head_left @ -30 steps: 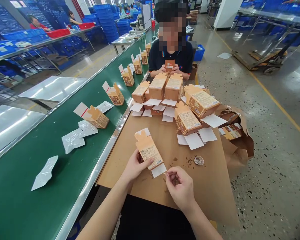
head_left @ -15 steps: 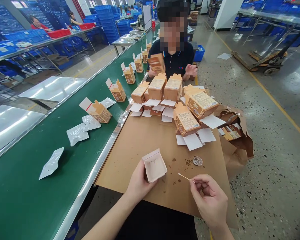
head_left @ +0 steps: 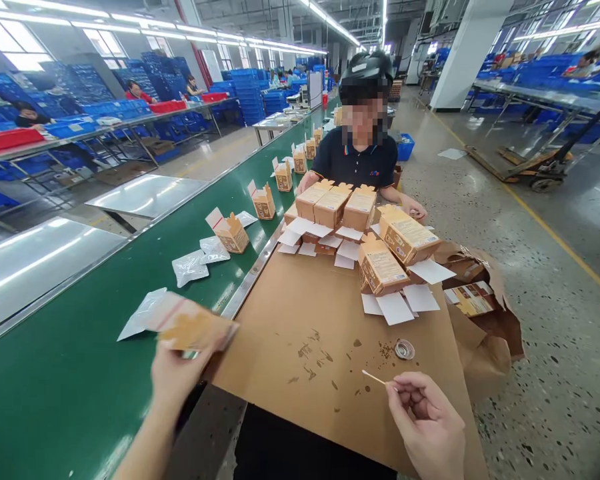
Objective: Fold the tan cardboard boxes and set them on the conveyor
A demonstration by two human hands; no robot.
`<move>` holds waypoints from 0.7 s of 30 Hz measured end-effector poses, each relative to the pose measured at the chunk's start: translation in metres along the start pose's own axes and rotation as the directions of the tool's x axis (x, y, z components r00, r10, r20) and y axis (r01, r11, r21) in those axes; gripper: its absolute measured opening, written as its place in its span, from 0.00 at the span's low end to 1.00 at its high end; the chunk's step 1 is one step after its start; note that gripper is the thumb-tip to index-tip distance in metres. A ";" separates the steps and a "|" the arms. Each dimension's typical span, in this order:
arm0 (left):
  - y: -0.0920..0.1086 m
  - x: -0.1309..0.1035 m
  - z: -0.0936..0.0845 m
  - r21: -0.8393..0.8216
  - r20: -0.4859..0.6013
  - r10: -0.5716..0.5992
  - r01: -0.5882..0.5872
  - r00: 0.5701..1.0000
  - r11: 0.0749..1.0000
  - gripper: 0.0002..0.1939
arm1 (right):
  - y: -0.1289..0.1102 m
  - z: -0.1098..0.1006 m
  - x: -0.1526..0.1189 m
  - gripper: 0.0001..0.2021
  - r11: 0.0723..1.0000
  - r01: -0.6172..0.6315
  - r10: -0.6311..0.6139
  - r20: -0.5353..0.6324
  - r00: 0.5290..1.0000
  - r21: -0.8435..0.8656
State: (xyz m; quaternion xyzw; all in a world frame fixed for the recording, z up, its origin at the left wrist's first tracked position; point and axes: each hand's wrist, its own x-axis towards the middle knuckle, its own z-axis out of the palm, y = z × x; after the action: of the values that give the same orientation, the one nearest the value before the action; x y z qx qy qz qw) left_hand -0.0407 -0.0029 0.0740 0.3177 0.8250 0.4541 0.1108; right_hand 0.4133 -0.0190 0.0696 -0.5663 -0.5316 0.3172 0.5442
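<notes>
At the near edge of the green belt (head_left: 80,373), my left hand (head_left: 177,373) grips a small brown carton (head_left: 195,327), blurred by motion, its white flap pointing left. My right hand (head_left: 425,413) pinches a cotton swab (head_left: 374,377), its white tip pointing left above the cardboard sheet (head_left: 300,313). Just beyond that hand sits a small clear round dish (head_left: 405,349), beside brown specks and stains. White sachets (head_left: 190,268) lie on the belt near the held carton, and an open carton (head_left: 229,231) stands farther along.
Brown cartons with white flaps (head_left: 383,267) are piled on the sheet's far half. A person in a dark shirt (head_left: 360,160) sits behind them. An open brown paper bag (head_left: 490,320) holding flat cartons is at the right. More cartons line the belt.
My left hand has moved left with the carton, from over the sheet to the belt's edge, and tilted it. The other person's hands have lowered. The view has tilted up.
</notes>
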 end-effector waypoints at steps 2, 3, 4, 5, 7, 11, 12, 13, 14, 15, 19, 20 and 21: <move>-0.020 0.031 -0.030 0.089 -0.162 -0.132 0.148 0.978 0.985 0.42 | 0.001 -0.003 0.004 0.20 1.000 0.005 -0.005 0.015 1.000 0.000; -0.028 0.042 -0.041 0.117 -0.180 -0.164 0.186 0.970 0.976 0.42 | 0.001 -0.003 0.006 0.21 1.000 0.003 -0.003 0.016 1.000 -0.001; -0.033 0.049 -0.048 0.133 -0.168 -0.169 0.192 0.971 0.972 0.41 | 0.001 -0.003 0.008 0.21 1.000 0.001 -0.001 0.014 1.000 0.000; -0.036 0.053 -0.051 0.141 -0.144 -0.164 0.184 0.976 0.973 0.40 | 0.001 -0.003 0.010 0.21 1.000 0.002 -0.002 0.013 1.000 0.000; -0.037 0.056 -0.050 0.131 -0.107 -0.149 0.162 0.983 0.978 0.39 | 0.002 -0.003 0.013 0.21 1.000 0.008 -0.008 0.018 1.000 0.001; -0.024 0.055 -0.034 0.052 -0.073 -0.167 0.171 0.983 0.984 0.38 | 0.006 -0.003 0.018 0.23 1.000 -0.012 0.012 -0.001 1.000 0.006; -0.021 0.056 -0.030 0.031 -0.061 -0.164 0.166 0.985 0.986 0.39 | 0.007 -0.002 0.019 0.24 1.000 -0.021 0.021 -0.011 1.000 0.012; -0.017 0.057 -0.027 0.014 -0.052 -0.156 0.157 0.986 0.987 0.39 | 0.008 -0.001 0.019 0.26 0.999 -0.027 0.028 -0.020 0.999 0.019; -0.014 0.058 -0.024 0.003 -0.046 -0.148 0.148 0.988 0.989 0.39 | 0.008 -0.001 0.019 0.26 0.999 -0.032 0.033 -0.031 0.999 0.024; -0.011 0.060 -0.022 -0.004 -0.041 -0.141 0.141 0.989 0.990 0.39 | 0.008 0.000 0.018 0.26 0.999 -0.036 0.037 -0.039 0.999 0.027; -0.002 0.068 -0.010 -0.037 -0.043 -0.180 0.179 0.983 0.983 0.36 | 0.009 -0.008 0.018 0.24 0.999 -0.052 0.052 -0.053 0.997 0.008; -0.002 0.069 -0.007 -0.053 -0.051 -0.190 0.188 0.980 0.981 0.36 | 0.010 -0.012 0.018 0.24 0.998 -0.059 0.059 -0.056 0.997 0.001; -0.003 0.069 -0.006 -0.073 -0.058 -0.187 0.182 0.981 0.981 0.38 | 0.011 -0.017 0.018 0.24 0.998 -0.065 0.064 -0.060 0.996 -0.002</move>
State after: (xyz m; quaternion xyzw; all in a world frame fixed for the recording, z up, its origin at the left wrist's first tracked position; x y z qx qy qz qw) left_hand -0.0982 0.0348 0.0829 0.2209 0.8383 0.4795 0.1363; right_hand 0.4366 -0.0046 0.0666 -0.5934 -0.4970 0.3165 0.5483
